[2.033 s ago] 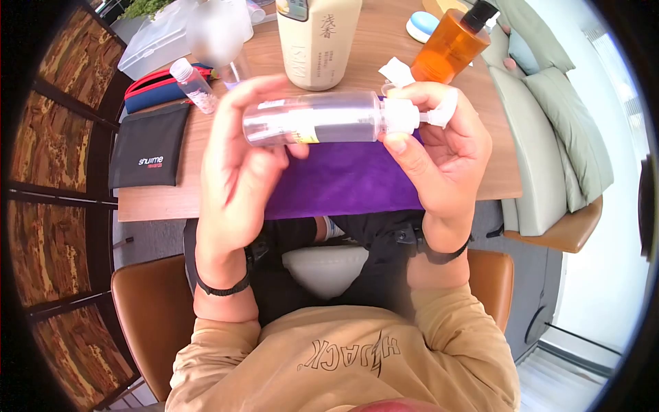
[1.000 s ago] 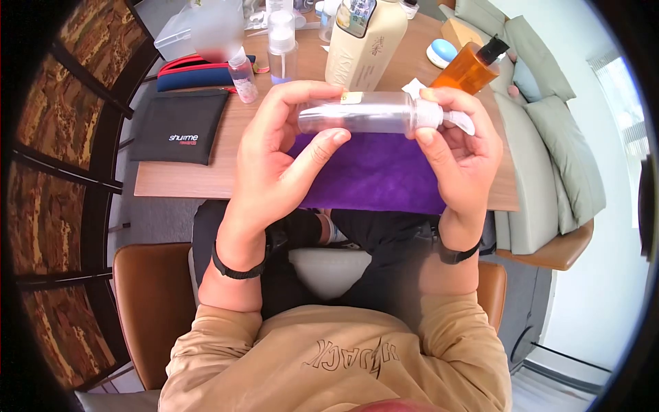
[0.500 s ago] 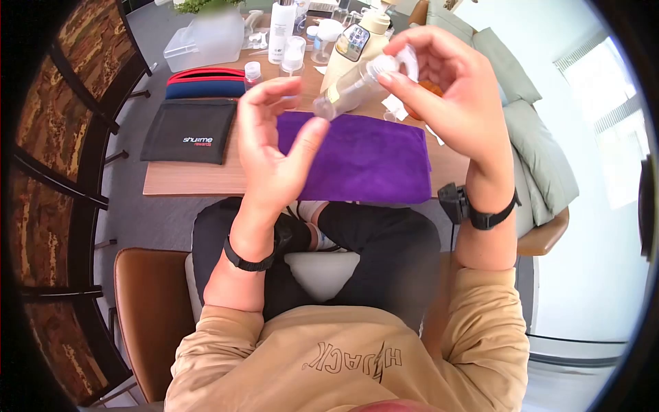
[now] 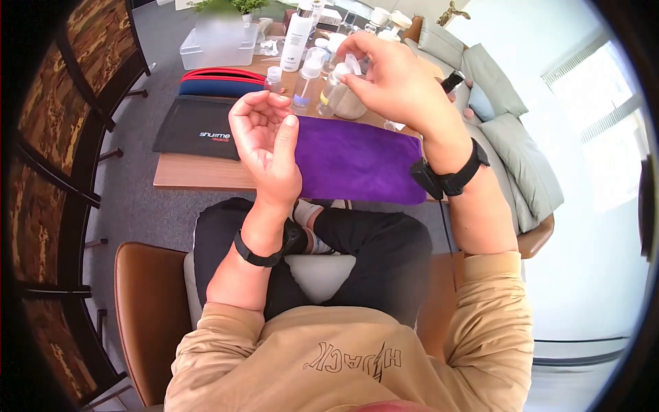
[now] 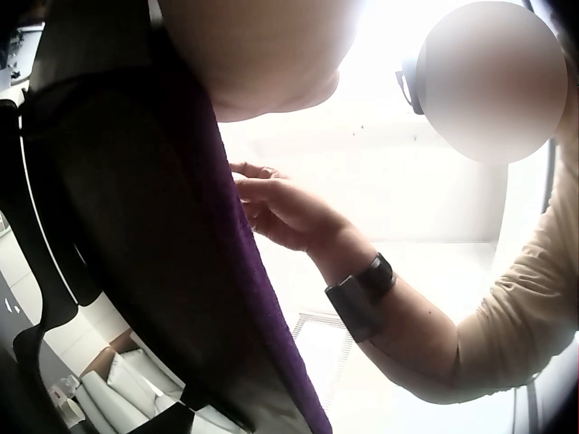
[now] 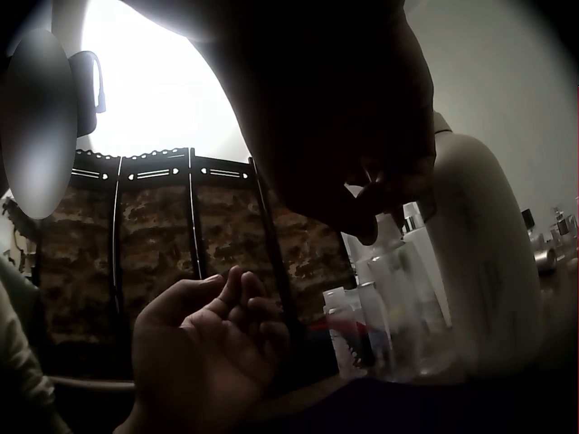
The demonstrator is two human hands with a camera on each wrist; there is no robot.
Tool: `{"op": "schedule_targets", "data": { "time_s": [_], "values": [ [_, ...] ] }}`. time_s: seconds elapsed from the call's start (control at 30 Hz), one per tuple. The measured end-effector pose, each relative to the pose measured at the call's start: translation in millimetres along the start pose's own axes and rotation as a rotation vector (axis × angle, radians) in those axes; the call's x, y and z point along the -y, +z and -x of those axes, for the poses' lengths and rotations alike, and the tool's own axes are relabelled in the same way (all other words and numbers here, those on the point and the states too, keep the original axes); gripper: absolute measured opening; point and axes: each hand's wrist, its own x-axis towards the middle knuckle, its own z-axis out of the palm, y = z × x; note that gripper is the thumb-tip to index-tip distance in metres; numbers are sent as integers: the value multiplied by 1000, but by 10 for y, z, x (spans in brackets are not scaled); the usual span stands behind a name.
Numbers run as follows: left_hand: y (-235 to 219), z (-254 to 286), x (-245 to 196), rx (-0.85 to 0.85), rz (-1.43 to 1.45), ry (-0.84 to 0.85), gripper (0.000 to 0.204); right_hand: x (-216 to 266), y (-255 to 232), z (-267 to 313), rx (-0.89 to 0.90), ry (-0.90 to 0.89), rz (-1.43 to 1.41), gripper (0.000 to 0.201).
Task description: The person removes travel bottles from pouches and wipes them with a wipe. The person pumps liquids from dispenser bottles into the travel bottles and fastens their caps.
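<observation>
In the head view my right hand (image 4: 398,75) pinches the white pump head of a clear pump bottle (image 4: 329,96), which stands upright at the table's far side. In the right wrist view the dark right hand (image 6: 362,136) reaches down over the clear bottle (image 6: 400,312), close beside a large cream bottle (image 6: 484,244). My left hand (image 4: 266,144) hovers with its palm turned up and fingers loosely curled, holding nothing. It is near the left end of a purple cloth (image 4: 360,161). Another clear pump bottle (image 4: 307,86) stands just left of the held one.
A small white-capped bottle (image 4: 273,79), a tall white bottle (image 4: 295,42) and several others crowd the back. Left on the table lie a black pouch (image 4: 192,130), a red and blue case (image 4: 220,84) and a clear plastic box (image 4: 216,49). A sofa (image 4: 511,165) stands to the right.
The pump bottle went from lying level between both hands to upright among the other bottles, carried away by the right hand. The left hand let go and stayed near the cloth.
</observation>
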Motion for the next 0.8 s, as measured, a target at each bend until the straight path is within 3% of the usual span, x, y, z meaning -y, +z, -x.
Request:
{"op": "schedule_targets", "data": {
  "time_s": [0.17,0.8],
  "values": [
    [-7,-2,-14,-34,3,-24,42,-88,204,-10,14,19,-13,37],
    [3,0,-18,-9,-30,-51,42,-19,274,-5,-34,75,48,36]
  ]
}}
